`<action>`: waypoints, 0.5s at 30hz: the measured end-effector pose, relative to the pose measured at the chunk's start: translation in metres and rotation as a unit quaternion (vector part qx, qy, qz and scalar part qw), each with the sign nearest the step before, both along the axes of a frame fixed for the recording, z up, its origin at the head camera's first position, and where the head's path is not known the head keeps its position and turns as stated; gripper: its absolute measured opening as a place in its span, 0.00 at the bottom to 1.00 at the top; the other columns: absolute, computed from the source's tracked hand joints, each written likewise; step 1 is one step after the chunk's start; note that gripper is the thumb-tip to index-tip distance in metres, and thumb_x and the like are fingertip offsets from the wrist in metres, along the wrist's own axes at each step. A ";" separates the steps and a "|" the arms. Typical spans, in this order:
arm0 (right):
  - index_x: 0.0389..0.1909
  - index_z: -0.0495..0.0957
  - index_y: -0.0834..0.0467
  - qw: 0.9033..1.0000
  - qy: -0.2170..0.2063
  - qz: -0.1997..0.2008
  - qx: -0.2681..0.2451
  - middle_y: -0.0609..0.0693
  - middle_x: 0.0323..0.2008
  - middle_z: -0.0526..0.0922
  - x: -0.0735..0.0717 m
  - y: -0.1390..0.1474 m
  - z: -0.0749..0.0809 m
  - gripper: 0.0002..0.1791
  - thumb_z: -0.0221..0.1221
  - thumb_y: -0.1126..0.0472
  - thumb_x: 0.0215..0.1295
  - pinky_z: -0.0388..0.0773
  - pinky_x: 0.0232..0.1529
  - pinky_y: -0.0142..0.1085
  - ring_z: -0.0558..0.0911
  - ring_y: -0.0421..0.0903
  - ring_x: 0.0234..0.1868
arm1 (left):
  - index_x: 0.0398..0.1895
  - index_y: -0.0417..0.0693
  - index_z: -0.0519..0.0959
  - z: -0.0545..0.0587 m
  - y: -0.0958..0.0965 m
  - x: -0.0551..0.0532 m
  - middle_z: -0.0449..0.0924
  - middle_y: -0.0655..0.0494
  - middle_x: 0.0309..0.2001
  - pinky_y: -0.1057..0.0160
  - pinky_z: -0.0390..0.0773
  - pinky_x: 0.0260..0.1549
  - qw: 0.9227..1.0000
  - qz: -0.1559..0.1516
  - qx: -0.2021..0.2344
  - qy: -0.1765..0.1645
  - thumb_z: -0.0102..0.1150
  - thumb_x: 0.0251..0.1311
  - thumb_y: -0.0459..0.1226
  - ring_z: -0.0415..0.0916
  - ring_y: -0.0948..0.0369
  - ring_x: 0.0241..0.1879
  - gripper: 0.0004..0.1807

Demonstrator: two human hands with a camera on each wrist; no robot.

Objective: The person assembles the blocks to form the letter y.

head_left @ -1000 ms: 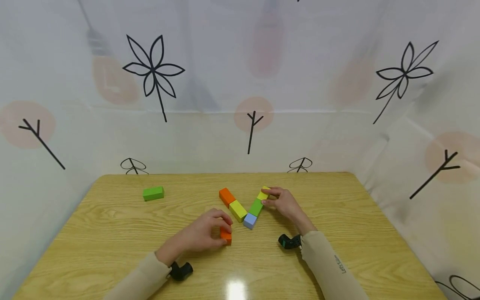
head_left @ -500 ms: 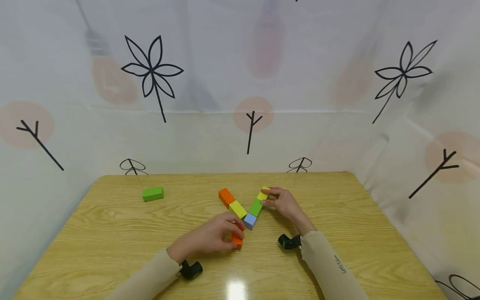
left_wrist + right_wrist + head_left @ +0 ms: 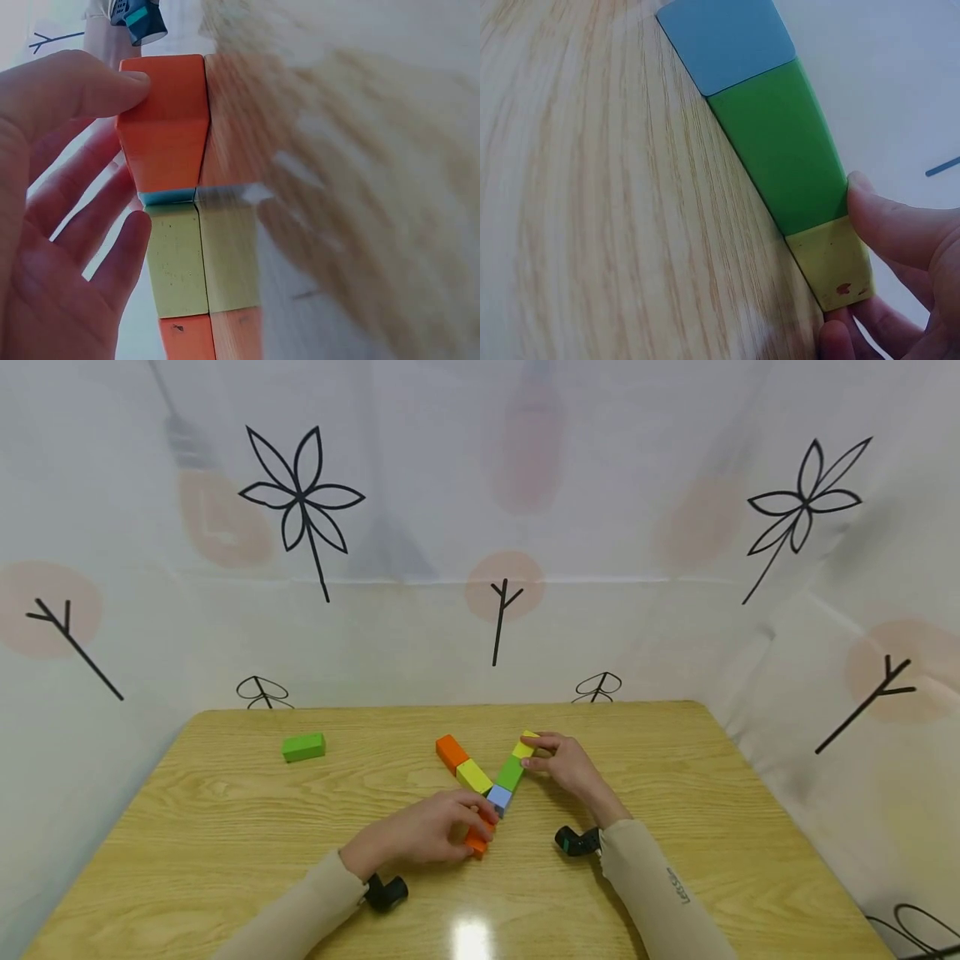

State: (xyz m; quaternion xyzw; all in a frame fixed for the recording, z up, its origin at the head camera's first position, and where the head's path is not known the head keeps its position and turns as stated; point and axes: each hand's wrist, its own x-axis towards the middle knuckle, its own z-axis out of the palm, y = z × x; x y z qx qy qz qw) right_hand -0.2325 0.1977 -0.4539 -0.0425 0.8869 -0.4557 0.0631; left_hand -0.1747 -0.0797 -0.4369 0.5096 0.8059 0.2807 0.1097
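My left hand (image 3: 423,828) holds an orange block (image 3: 477,842) between thumb and fingers, just nearer than a blue block (image 3: 499,797). In the left wrist view the thumb presses the side of that orange block (image 3: 166,120). From the blue block a row runs away to the right: a green block (image 3: 511,772), then a yellow block (image 3: 524,748). My right hand (image 3: 564,764) grips the yellow end; in the right wrist view its thumb lies by the green-yellow joint and its fingers touch the far end of the yellow block (image 3: 829,262).
A second yellow block (image 3: 474,777) and a second orange block (image 3: 452,753) form a slanting row to the left, meeting the other near the blue block. One loose green block (image 3: 303,747) lies at the back left of the wooden table (image 3: 187,835). White patterned cloth (image 3: 420,643) surrounds it.
The left hand has slid the orange block rightward, up to the blue block, turning it roughly in line with the right-hand row. The right hand has stayed at the yellow end.
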 end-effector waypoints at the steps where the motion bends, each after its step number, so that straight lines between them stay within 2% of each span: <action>1: 0.62 0.79 0.58 1.000 0.000 0.001 0.000 0.64 0.71 0.64 0.000 0.000 0.000 0.25 0.67 0.60 0.64 0.58 0.69 0.59 0.60 0.65 0.72 | 0.47 0.51 0.87 0.000 0.000 0.000 0.75 0.63 0.59 0.59 0.67 0.64 1.000 -0.001 0.002 0.006 0.69 0.58 0.32 0.68 0.63 0.62 0.14; 5: 0.63 0.78 0.58 1.000 -0.002 -0.001 -0.002 0.65 0.71 0.63 0.001 0.000 0.003 0.25 0.67 0.61 0.64 0.57 0.69 0.59 0.59 0.66 0.72 | 0.46 0.52 0.87 -0.001 -0.001 -0.001 0.76 0.64 0.59 0.58 0.66 0.65 1.000 -0.004 0.009 0.024 0.69 0.59 0.33 0.67 0.63 0.63 0.12; 15: 0.63 0.78 0.58 1.000 -0.003 0.004 -0.013 0.65 0.71 0.62 0.000 0.000 0.002 0.25 0.67 0.61 0.64 0.58 0.69 0.58 0.59 0.66 0.72 | 0.45 0.53 0.88 -0.001 -0.002 -0.003 0.78 0.66 0.59 0.61 0.69 0.62 0.999 -0.007 0.009 0.037 0.67 0.62 0.35 0.67 0.64 0.61 0.09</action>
